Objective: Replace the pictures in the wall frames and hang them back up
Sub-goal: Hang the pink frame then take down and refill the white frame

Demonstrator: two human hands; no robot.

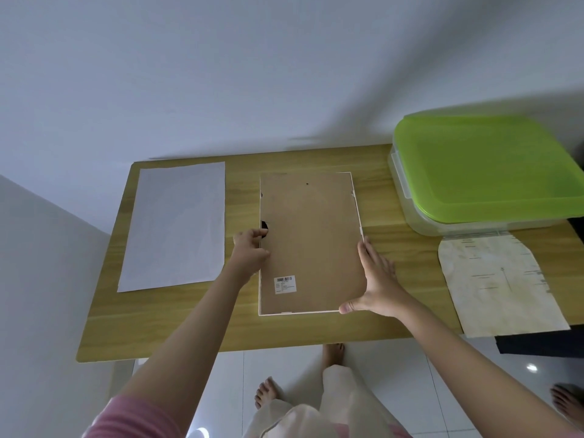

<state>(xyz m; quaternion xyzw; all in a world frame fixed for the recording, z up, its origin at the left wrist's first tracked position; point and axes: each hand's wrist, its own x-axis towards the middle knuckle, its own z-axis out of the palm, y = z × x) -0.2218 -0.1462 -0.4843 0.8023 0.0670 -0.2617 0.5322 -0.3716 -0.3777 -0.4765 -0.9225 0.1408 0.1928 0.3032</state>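
Note:
A white-edged picture frame (pixel 311 245) lies face down in the middle of the wooden table (pixel 164 324), its brown backing board up, with a barcode label near the front left. My left hand (pixel 251 249) is at the frame's left edge, fingertips on a small dark tab there. My right hand (pixel 377 281) rests against the frame's right edge with fingers straight and the thumb at the front right corner. A white sheet of paper (pixel 175 226) lies flat to the left of the frame.
A clear plastic box with a green lid (pixel 486 172) stands at the back right. A cream printed sheet (pixel 499 282) lies in front of it, overhanging the table edge. A dark object (pixel 543 343) sits under it. A white wall rises behind. Bare feet stand on the tiled floor below.

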